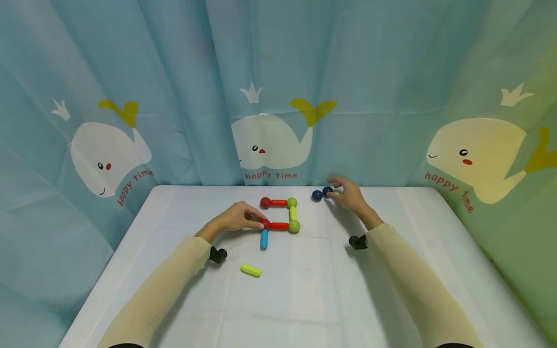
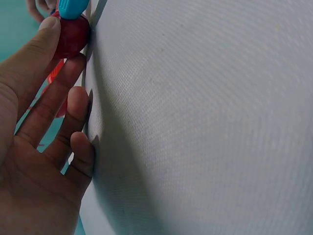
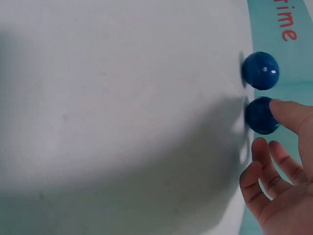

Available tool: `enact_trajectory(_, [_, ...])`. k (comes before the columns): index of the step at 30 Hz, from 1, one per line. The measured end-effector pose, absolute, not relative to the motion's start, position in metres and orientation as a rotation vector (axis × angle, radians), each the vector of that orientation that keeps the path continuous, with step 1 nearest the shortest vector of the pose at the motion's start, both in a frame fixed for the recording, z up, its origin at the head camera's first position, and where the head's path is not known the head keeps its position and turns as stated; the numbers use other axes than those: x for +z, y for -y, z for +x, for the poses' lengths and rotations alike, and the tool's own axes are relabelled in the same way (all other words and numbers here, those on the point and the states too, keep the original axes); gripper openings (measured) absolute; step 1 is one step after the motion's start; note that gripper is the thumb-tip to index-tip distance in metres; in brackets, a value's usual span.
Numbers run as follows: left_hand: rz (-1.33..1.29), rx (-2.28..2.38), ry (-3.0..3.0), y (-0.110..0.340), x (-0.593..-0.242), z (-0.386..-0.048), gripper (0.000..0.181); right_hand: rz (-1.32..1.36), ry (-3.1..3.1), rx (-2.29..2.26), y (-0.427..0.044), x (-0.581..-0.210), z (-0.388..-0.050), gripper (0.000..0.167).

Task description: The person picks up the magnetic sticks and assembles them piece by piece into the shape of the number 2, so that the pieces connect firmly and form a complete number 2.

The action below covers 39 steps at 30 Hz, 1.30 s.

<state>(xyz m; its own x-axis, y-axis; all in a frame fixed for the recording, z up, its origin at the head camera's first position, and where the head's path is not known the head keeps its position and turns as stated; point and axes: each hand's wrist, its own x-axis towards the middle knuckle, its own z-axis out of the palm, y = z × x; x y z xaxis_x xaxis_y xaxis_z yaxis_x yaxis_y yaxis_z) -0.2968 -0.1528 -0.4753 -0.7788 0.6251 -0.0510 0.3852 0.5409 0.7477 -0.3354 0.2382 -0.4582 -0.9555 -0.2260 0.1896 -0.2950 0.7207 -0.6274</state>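
Thumb and fingers of my left hand (image 1: 237, 217) pinch a red ball (image 2: 73, 36) at the near left corner of a linked ball-and-rod shape. From that ball a blue rod (image 1: 264, 239) points toward me, and a red rod (image 1: 279, 226) leads to a green ball (image 1: 294, 226). A green rod (image 1: 293, 213), another green ball (image 1: 292, 202), another red rod (image 1: 279, 203) and a far red ball (image 1: 265, 203) continue the shape. My right hand (image 1: 350, 195) reaches a dark blue ball (image 3: 261, 115), its thumb touching it and its other fingers spread. Beside it sits a second dark blue ball (image 3: 261, 71).
A loose yellow-green rod (image 1: 250, 270) lies on the white table (image 1: 304, 299) nearer to me. Behind the table's far edge hangs a blue-green curtain (image 1: 183, 145) printed with whales. Black wrist devices (image 1: 358, 242) stick out by both sleeves.
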Motion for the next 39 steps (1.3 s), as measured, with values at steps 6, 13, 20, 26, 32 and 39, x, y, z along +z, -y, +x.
enact_trajectory(6, [0.834,1.088,-2.467,0.152,-0.475,-0.298,0.029,0.305,2.845,1.057,-0.236,-0.473,-0.338,0.045])
enact_trajectory(13, [0.825,1.099,-2.455,0.152,-0.473,-0.295,0.028,0.197,2.850,1.052,-0.230,-0.475,-0.336,0.043])
enact_trajectory(20, [0.807,1.077,-2.467,0.152,-0.473,-0.295,0.029,0.190,2.824,1.041,-0.230,-0.478,-0.336,0.041])
enact_trajectory(26, [0.809,1.085,-2.464,0.153,-0.473,-0.296,0.029,0.234,2.807,1.050,-0.231,-0.480,-0.337,0.040])
enact_trajectory(32, [0.794,1.094,-2.459,0.152,-0.472,-0.295,0.029,0.191,2.810,1.082,-0.231,-0.477,-0.335,0.043])
enact_trajectory(39, [0.819,1.088,-2.468,0.152,-0.472,-0.294,0.029,0.207,2.821,1.130,-0.232,-0.473,-0.328,0.042])
